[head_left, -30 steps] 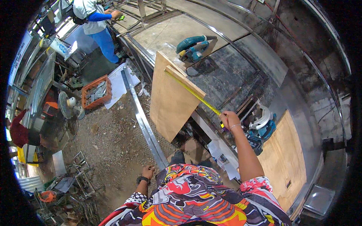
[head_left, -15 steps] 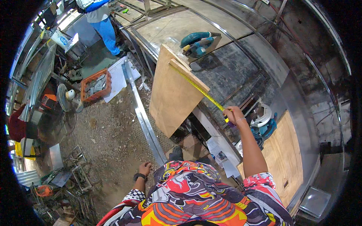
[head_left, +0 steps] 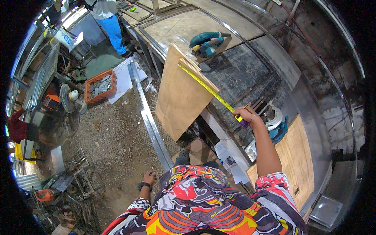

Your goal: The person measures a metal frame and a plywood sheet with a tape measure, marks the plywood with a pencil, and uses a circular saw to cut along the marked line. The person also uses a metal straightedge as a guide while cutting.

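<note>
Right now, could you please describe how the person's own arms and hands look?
The left hand is ungloved, with a dark band at the wrist; its sleeve edge is dotted black and white. The right hand, also ungloved, has a thin bracelet; its sleeve is patterned red and white.

Orange crate [head_left: 102, 98] of grey metal pieces [head_left: 102, 85] on gravel floor [head_left: 113, 135], standing fan [head_left: 73, 95] to its left, white sheet [head_left: 123, 86] just right, teal power tool [head_left: 203, 38] on tabletop, person in blue trousers [head_left: 111, 31] beyond.

Metal channel [head_left: 146, 116] glaring — corners black, edges bowed.
</note>
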A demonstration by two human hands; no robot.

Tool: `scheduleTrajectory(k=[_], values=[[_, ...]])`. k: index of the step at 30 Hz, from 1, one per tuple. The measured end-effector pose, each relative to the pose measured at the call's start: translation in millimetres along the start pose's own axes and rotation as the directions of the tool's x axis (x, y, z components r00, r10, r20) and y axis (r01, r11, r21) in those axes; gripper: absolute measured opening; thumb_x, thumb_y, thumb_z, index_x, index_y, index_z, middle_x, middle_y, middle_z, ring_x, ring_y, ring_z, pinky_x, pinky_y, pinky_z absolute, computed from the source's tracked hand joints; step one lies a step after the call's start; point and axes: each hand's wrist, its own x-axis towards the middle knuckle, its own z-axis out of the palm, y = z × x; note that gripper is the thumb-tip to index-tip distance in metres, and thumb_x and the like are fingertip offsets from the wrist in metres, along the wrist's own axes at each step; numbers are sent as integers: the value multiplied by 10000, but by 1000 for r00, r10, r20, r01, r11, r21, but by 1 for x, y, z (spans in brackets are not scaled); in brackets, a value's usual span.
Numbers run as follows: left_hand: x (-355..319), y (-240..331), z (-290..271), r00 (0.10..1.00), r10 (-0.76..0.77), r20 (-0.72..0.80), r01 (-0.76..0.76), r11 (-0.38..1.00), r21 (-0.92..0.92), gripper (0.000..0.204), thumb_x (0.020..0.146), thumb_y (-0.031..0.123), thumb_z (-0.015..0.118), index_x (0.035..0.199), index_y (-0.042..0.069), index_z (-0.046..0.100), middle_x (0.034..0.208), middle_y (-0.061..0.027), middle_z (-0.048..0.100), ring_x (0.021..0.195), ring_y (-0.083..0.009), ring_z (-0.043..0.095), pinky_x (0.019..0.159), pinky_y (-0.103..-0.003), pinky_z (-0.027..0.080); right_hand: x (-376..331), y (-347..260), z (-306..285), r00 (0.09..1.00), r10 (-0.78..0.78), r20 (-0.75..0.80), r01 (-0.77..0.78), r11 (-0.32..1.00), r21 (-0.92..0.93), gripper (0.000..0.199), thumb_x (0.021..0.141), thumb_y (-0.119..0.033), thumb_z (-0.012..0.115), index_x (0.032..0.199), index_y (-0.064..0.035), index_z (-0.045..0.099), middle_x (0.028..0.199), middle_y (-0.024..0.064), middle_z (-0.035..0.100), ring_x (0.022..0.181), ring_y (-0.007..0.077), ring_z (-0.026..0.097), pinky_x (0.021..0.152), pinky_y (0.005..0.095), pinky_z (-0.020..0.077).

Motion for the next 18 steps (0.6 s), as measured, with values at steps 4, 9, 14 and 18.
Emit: scheduleTrajectory(k=[4, 9, 14, 18], values=[[5, -5, 1, 1000, -4, -23, 3, 999, -54, 321, 949, 173, 687, 1217, 0, 719, 1028, -155, 733, 837, -240, 727, 668, -381, 613, -1, -7, 0, 1000, 15, 6, -15, 1000, -13, 254, 833, -255, 704, 907, -20, 769, 927, 79, 738, 879, 219, 652, 816, 353, 494], [18, -14, 2, 994, 103, -48, -105, 994, -42, 308, 941, 165, 708, 1203, 4, 725, 991, -134, 726, 761, -233, 719, 653, -363, 611, -2, -11, -1, 1000, 22, 2, -22, 998, -54, 240, 843, -233, 698, 907, -12, 764, 911, 74, 736, 873, 207, 654, 802, 356, 498], [11, -3, -2, 1000, -27, 5, 27, 991, -133, 327, 946, 165, 704, 1229, 0, 707, 1008, -126, 726, 755, -219, 718, 640, -335, 607, 2, -6, 0, 1000, -3, -4, 3, 1000, -25, 225, 845, -235, 704, 890, -23, 765, 899, 68, 727, 840, 197, 651, 762, 349, 497], [1, 13, -4, 999, -46, 13, 47, 985, -165, 336, 965, 163, 683, 1262, 4, 687, 1013, -121, 723, 767, -210, 711, 643, -331, 608, 5, -3, -2, 998, 39, 57, -40, 999, 31, 208, 891, -295, 687, 880, -96, 748, 854, 6, 679, 754, 142, 625, 666, 319, 508]])
